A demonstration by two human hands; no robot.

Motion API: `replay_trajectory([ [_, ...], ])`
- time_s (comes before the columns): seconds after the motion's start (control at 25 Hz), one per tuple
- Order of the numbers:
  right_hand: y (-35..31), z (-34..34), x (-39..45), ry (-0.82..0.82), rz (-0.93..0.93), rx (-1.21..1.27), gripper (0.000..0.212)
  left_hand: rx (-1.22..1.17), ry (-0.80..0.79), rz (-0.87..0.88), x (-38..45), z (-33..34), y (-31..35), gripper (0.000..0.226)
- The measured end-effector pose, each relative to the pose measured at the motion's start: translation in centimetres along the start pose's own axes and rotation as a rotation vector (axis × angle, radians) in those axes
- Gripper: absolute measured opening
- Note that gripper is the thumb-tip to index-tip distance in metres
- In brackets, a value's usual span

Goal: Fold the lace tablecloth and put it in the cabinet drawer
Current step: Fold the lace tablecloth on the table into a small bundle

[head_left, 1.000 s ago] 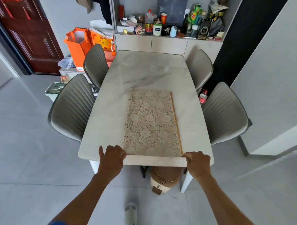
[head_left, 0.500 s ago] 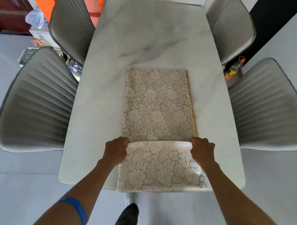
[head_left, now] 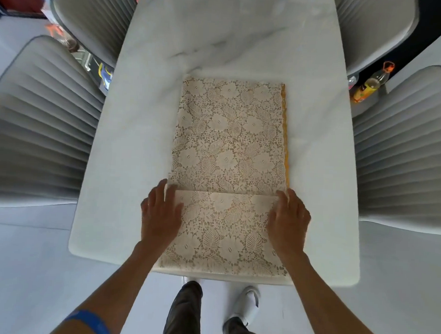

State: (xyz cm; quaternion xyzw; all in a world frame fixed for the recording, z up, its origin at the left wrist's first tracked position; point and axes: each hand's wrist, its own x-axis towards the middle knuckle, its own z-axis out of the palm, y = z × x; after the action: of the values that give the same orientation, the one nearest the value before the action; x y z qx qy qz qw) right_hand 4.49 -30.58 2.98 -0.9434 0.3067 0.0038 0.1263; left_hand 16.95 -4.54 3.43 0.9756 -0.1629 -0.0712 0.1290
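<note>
From my remote feed I look straight down on a white marble worktop (head_left: 144,143) where the lace tablecloth (head_left: 230,147) lies as a long folded strip running away from the person, its near end lined up with the near edge of the worktop. The near portion is doubled over onto the rest, and its free edge forms a straight line across the strip. The left hand (head_left: 161,214) lies flat on the left side of that flap, fingers spread and pointing forward, fingertips just past the fold line. The right hand (head_left: 289,220) mirrors it on the right side, palm down, fingers loosely spread, pressing the lace and pinching nothing. A thin yellow border (head_left: 286,144) shows along the strip's right edge beyond the flap. I see a blue band (head_left: 91,324) on the left forearm. Grey ribbed chairs (head_left: 42,123) stand on both sides of the worktop, and a bottle of yellow drink (head_left: 369,85) stands on the floor between the two chairs on the right. Below the near edge the person's dark trouser legs (head_left: 185,314) and a white shoe (head_left: 246,304) are visible on the pale floor.
</note>
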Motion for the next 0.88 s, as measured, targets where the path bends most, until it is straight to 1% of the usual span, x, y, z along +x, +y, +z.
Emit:
replay_trajectory([
  [0.04, -0.6, 0.4, -2.1, 0.015, -0.07, 0.008, 0.049, -0.014, -0.005, 0.05, -2.3, 0.4, 0.5, 0.046],
  [0.12, -0.7, 1.5, -7.0, -0.044, -0.198, 0.021, 0.053, -0.012, -0.095, 0.099, -7.7, 1.9, 1.0, 0.056],
  [0.2, 1.0, 3.1, -10.1, -0.144, -0.245, 0.003, 0.056, 0.043, -0.185, 0.075, -11.6, 3.9, 0.3, 0.063],
  [0.24, 1.9, 3.7, -10.5, -0.164, -0.277, -0.026, 0.058, 0.063, -0.186, 0.063, -12.3, 4.6, -0.4, 0.063],
  [0.32, 3.2, 4.7, -10.0, -0.183, -0.323, -0.085, 0.062, 0.085, -0.19, 0.05, -12.1, 5.5, -1.2, 0.064],
  [0.4, 3.7, 5.0, -9.5, -0.189, -0.351, -0.099, 0.066, 0.12, -0.21, 0.077, -11.6, 5.7, -1.3, 0.068],
  [0.48, 4.6, 4.1, -10.1, -0.251, -0.405, -0.096, 0.074, 0.101, -0.261, 0.079, -12.3, 5.2, -1.5, 0.077],
  [0.6, 6.6, 2.1, -10.5, -0.29, -0.469, -0.133, 0.086, 0.085, -0.322, 0.119, -12.5, 3.4, -2.2, 0.093],
  [0.68, 7.1, 1.3, -10.7, -0.325, -0.457, -0.156, 0.085, 0.124, -0.333, 0.184, -12.5, 2.5, -2.5, 0.094],
  [0.8, 6.1, 0.8, -10.5, -0.269, -0.474, -0.196, 0.074, 0.092, -0.308, 0.221, -12.0, 1.8, -2.3, 0.091],
  [0.88, 5.4, 0.8, -11.0, -0.234, -0.463, -0.267, 0.077, 0.081, -0.255, 0.224, -11.7, 1.6, -2.0, 0.09],
])
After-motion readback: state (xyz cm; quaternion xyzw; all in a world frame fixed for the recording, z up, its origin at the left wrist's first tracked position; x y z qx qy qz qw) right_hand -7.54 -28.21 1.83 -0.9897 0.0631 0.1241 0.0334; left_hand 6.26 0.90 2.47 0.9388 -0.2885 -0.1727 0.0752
